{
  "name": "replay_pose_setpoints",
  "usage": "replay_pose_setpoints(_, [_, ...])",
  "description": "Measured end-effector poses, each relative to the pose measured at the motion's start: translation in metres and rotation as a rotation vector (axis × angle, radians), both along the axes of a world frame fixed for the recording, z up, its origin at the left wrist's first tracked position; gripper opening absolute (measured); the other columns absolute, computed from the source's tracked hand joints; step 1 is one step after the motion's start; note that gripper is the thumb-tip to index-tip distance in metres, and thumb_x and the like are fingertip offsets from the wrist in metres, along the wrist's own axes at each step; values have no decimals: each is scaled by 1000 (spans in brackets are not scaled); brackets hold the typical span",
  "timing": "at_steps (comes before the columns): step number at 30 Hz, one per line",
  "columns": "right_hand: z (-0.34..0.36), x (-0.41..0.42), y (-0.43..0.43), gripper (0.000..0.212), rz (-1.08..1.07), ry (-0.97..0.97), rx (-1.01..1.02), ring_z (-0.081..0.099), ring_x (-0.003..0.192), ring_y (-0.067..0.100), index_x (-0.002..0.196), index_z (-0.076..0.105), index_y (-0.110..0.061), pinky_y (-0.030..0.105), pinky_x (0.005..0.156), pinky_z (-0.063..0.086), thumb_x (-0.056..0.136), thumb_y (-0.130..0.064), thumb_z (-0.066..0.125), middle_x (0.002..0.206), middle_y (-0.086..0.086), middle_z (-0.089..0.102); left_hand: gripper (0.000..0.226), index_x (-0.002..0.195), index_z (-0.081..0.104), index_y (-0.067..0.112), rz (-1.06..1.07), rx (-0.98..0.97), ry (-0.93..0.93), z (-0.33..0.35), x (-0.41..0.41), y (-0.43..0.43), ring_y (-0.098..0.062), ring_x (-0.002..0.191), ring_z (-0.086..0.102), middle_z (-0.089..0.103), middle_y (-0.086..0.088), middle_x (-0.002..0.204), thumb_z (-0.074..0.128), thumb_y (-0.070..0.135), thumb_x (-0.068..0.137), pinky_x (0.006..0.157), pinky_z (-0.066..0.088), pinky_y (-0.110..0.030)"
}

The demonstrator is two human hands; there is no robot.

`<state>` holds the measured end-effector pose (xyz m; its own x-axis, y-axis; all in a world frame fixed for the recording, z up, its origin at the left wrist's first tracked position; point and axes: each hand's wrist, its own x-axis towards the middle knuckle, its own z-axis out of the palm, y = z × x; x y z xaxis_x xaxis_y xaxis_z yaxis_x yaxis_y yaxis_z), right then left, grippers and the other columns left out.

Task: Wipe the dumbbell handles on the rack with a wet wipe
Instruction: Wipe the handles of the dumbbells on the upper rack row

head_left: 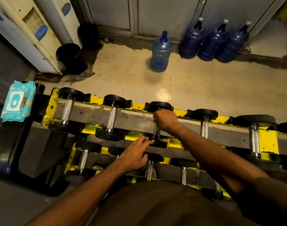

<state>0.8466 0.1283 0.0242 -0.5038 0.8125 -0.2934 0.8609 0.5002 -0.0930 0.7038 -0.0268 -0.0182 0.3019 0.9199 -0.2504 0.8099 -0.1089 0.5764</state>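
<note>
Gym cleaning: a person's right hand point(165, 120) clenches a wet wipe point(154, 119) around the handle point(156, 132) of the 3rd dumbbell point(159, 106) from the left on the yellow rack point(268, 141), top tier. The left hand point(134, 154), fingers straight, rests on the dumbbell's near head point(159, 143). A wipes pack point(17, 101) sits at the rack's left end.

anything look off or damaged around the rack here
The rack has chipped, scuffed yellow paint along its rails. A crumpled grey rag lies under the black bin on the stained floor. The wipes pack sits perched on a black frame beside the rack.
</note>
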Motion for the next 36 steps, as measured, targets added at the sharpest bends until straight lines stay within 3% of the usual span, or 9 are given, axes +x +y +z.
replay_pose_setpoints(5, [-25, 35, -30, 11, -96, 214, -313, 58, 84, 16, 89, 56, -24, 23, 62, 43, 90, -25, 67, 94, 1, 62, 63, 151, 36, 25, 3, 18, -22, 1, 1, 0, -12, 133, 40, 32, 5, 145, 60, 20, 93, 107, 46, -31])
replay_pose_setpoints(9, [-41, 35, -34, 12, -641, 648, -235, 59, 78, 13, 89, 56, -19, 26, 62, 47, 91, -22, 67, 85, -5, 60, 62, 149, 38, 26, 9, 28, -13, 0, -1, 1, -11, 130, 41, 34, 6, 142, 62, 20, 92, 106, 47, -31])
replay_pose_setpoints(11, [-48, 31, -34, 9, -864, 739, -224, 62, 82, 18, 89, 58, -17, 28, 64, 51, 92, -18, 67, 87, 0, 61, 63, 149, 38, 26, 3, 23, -10, 0, -2, 1, -11, 130, 42, 33, 6, 143, 62, 20, 91, 106, 47, -31])
replay_pose_setpoints(17, [-39, 50, -41, 8, -904, 682, -727, 58, 71, 17, 88, 63, -7, 20, 45, 48, 93, -3, 59, 90, 12, 63, 63, 149, 38, 24, 10, 17, -23, 2, -3, 1, -11, 128, 44, 33, 7, 143, 62, 18, 91, 105, 48, -30])
replay_pose_setpoints(21, [-42, 47, -30, 12, -1066, 945, -587, 61, 81, 18, 87, 64, -15, 25, 55, 50, 91, -4, 64, 104, 11, 66, 64, 150, 37, 26, 10, 15, -16, 2, -1, 0, -9, 130, 41, 33, 7, 144, 63, 19, 92, 105, 46, -28])
replay_pose_setpoints(25, [-51, 35, -34, 17, -837, 800, -322, 64, 81, 15, 79, 58, -20, 32, 63, 57, 88, -15, 72, 90, 3, 65, 62, 148, 39, 27, 15, 16, -14, 1, 0, 2, -9, 129, 43, 34, 8, 142, 63, 21, 91, 105, 48, -31])
replay_pose_setpoints(28, [-46, 43, -32, 14, -504, 611, -406, 62, 82, 12, 79, 62, -23, 26, 65, 51, 85, -24, 75, 87, -5, 65, 60, 147, 41, 26, 19, 22, -15, 2, -4, 3, -9, 125, 44, 36, 8, 140, 63, 19, 91, 101, 47, -27])
replay_pose_setpoints(33, [-40, 36, -21, 17, -676, 744, -158, 63, 90, 10, 100, 66, -24, 31, 72, 57, 86, -29, 74, 100, -8, 65, 63, 148, 39, 27, 11, 23, -10, 2, 0, 2, -8, 128, 42, 35, 8, 141, 64, 20, 91, 104, 47, -27])
replay_pose_setpoints(36, [-40, 38, -20, 12, -347, 519, -182, 64, 91, 11, 100, 69, -27, 26, 69, 52, 89, -31, 71, 104, -4, 70, 64, 149, 38, 28, 15, 11, -20, 2, 0, 0, -8, 131, 40, 33, 9, 143, 64, 20, 91, 106, 47, -29])
